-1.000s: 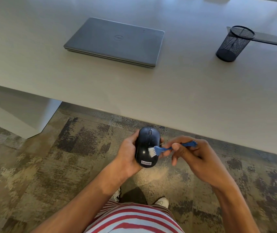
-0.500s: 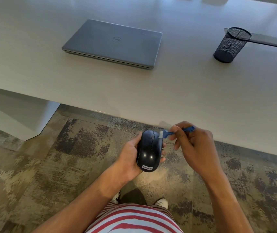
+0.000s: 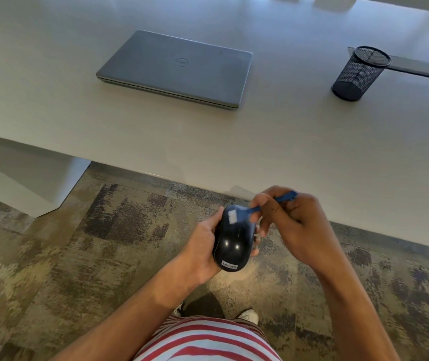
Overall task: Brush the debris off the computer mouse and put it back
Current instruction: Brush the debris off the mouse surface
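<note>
A glossy black computer mouse (image 3: 231, 243) with a white label at its near end sits in my left hand (image 3: 200, 246), held over the carpet just in front of the table edge. My right hand (image 3: 291, 225) pinches a small blue brush (image 3: 253, 209) by its handle. The brush's white bristles rest on the far left part of the mouse's top. My right fingers cover the middle of the brush handle, and its blue end sticks out past the hand.
A closed grey laptop (image 3: 179, 67) lies on the pale table (image 3: 234, 142) ahead. A black mesh pen cup (image 3: 359, 74) stands at the far right beside a dark strip. A white table leg (image 3: 25, 178) stands at left. Patterned carpet and my shoes lie below.
The brush has swept from the mouse's right side up to its far end and across to the far left. Both hands have shifted slightly toward the table.
</note>
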